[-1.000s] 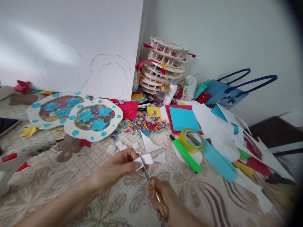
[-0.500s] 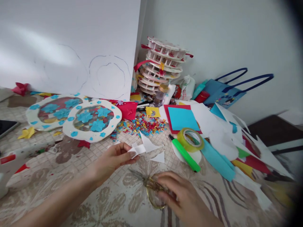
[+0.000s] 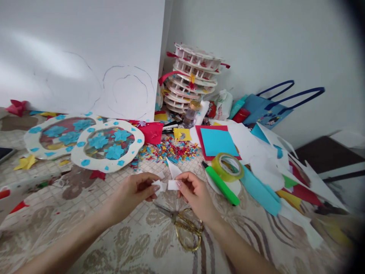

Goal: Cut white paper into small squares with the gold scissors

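Observation:
My left hand (image 3: 142, 188) pinches small pieces of white paper (image 3: 160, 185) between thumb and fingers. Just to its right, my right hand (image 3: 192, 192) is closed on another small white paper piece (image 3: 172, 185). The two held pieces are close together, with a narrow gap between them. Behind my fingertips a pointed white paper scrap (image 3: 172, 169) lies on the patterned tablecloth (image 3: 134, 236). Gold-handled scissors (image 3: 186, 226) rest on the cloth below my hands, blades toward the left, touched by neither hand.
Behind lie a heap of coloured paper bits (image 3: 171, 150) and two white rings with blue paper flowers (image 3: 107, 146). To the right are a green marker (image 3: 222, 185), a tape roll (image 3: 229, 166) and blue paper squares (image 3: 219, 141). A tiered white paper model (image 3: 194, 76) stands at the back.
My right hand has let go of the scissors, which now lie on the cloth. It has moved up beside my left hand and taken hold of a white paper piece. The view has shifted slightly.

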Available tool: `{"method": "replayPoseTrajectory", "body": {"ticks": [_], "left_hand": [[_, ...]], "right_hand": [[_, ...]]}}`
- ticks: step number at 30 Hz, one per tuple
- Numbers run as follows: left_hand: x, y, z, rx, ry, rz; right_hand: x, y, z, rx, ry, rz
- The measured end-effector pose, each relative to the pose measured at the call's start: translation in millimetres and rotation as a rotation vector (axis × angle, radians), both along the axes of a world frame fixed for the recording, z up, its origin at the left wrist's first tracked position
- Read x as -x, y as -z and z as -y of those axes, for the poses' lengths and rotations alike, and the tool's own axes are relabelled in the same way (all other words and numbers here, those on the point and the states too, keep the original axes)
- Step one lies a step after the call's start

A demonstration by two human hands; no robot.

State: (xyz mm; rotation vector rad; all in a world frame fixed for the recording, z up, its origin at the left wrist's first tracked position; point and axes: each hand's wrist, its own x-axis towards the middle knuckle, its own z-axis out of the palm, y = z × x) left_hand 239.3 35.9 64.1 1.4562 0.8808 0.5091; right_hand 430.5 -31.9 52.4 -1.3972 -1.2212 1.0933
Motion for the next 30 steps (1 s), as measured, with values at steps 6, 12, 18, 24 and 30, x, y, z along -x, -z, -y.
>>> {"method": "replayPoseTrajectory", "body": {"ticks": [6,12,18,24,30], "left_hand": [[3,-0.3,3,-0.084,-0.001,-0.155],[3,-6.8,1,-0.129,-0.022,-0.114],[-6,-0.7,8,0.038,0.040,0.023],[-8,2.3,13,0.104,0.102,0.014],[-7,3.8,11,0.161,0.140,0.004]], "right_hand": [[2,3.2,2,0.023,-0.023,0.036],[6,1.6,4,-0.005,-0.047,0.071],[13,-3.2,8,-0.005,-0.104,0.019],[14,-3.5,10,0.042,-0.155,-0.053],[14,0.2,12,0.046,-0.224,-0.155]]}}
